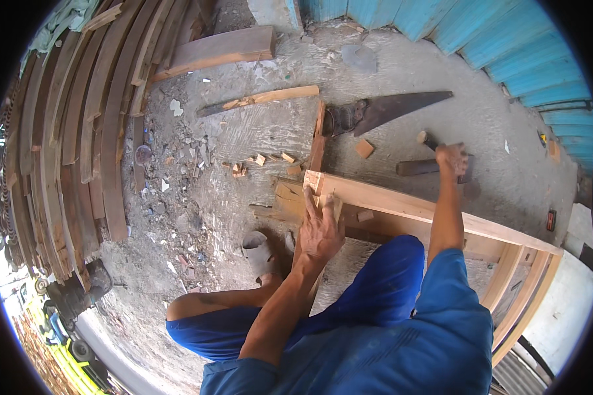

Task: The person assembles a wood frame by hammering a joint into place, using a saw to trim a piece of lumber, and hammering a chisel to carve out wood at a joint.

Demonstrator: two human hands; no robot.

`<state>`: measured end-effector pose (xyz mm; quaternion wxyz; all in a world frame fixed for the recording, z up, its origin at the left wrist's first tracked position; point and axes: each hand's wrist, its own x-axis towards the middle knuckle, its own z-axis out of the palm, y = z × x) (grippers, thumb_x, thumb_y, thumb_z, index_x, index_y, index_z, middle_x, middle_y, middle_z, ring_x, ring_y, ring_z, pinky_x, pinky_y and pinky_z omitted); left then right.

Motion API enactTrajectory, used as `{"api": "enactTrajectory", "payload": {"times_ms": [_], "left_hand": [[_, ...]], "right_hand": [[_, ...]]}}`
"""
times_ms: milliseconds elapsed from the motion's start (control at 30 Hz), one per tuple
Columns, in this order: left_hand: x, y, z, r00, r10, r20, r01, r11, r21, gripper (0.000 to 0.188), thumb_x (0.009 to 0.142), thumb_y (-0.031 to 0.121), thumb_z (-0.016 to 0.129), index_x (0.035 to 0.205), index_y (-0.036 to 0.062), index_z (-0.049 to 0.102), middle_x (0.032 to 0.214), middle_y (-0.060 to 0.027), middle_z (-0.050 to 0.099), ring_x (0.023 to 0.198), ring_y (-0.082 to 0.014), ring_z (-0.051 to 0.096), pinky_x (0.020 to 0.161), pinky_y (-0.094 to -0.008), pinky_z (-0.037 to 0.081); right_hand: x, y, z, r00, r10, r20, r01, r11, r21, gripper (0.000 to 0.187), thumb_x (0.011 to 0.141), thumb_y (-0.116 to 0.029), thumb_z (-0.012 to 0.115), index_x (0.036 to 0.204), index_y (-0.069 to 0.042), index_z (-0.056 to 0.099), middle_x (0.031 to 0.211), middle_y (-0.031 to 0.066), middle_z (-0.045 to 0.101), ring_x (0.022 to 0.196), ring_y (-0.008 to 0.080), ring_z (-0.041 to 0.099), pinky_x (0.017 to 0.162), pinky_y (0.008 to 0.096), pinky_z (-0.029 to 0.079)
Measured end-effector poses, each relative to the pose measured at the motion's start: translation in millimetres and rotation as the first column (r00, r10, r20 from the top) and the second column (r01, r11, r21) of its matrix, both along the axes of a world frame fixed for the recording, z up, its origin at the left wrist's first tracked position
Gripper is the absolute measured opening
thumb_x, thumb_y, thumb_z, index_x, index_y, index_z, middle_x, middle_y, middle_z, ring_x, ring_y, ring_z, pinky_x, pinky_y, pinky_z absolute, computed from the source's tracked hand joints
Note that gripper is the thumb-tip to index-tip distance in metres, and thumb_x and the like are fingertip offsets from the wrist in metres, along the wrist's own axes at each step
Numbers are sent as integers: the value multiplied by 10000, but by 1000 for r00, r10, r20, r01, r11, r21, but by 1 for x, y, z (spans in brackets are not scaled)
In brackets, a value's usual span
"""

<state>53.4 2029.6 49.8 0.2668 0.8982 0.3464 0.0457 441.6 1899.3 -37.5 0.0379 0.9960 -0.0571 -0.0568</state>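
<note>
My left hand (321, 234) rests on the corner of a pale wooden frame (389, 199), two fingers stretched out and apart near the joint. The frame runs from that corner toward the right, where several slats join it. Out beyond its long rail, my right hand (452, 160) is closed around a tool with a dark shaft and a pale round end (422, 137); the rest of the tool is hidden by the hand. A dark wooden block (414, 168) lies partly behind that hand, and whether the hand touches it I cannot tell.
A handsaw (395, 112) lies on the concrete past the frame, beside a square offcut (364, 149). Small wood scraps (260, 160) and rubble lie left of the frame. Stacked planks (115, 151) fill the left side, and blue corrugated sheeting (501, 39) stands at the far right.
</note>
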Motion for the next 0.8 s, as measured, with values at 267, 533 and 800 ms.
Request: {"api": "enactTrajectory", "payload": {"times_ms": [267,533,800], "left_hand": [[1,3,2,997,-3,71,1,1000,21,622,840,235,696,1317,-41,407,1469,-451,185,1263,-615,407,908,-572,509],[7,-2,5,1000,-22,21,23,999,-25,640,842,235,695,1327,-33,376,1480,-441,170,1266,-591,421,910,-549,520],[6,-3,5,1000,-23,17,24,999,-24,621,853,234,694,1302,-58,379,1473,-450,171,1240,-599,442,911,-543,522]], "right_hand": [[-115,185,33,425,657,-623,-229,744,628,510,889,-306,667,1311,-37,570,1049,239,690,990,379,666,883,421,524],[-92,171,-47,551,709,-441,-549,706,448,381,860,-334,632,1043,-13,721,1071,205,707,1053,363,670,921,426,528],[-73,112,13,899,428,-98,-282,734,618,260,846,-302,657,952,-84,753,913,163,728,874,347,694,804,412,534]]}}
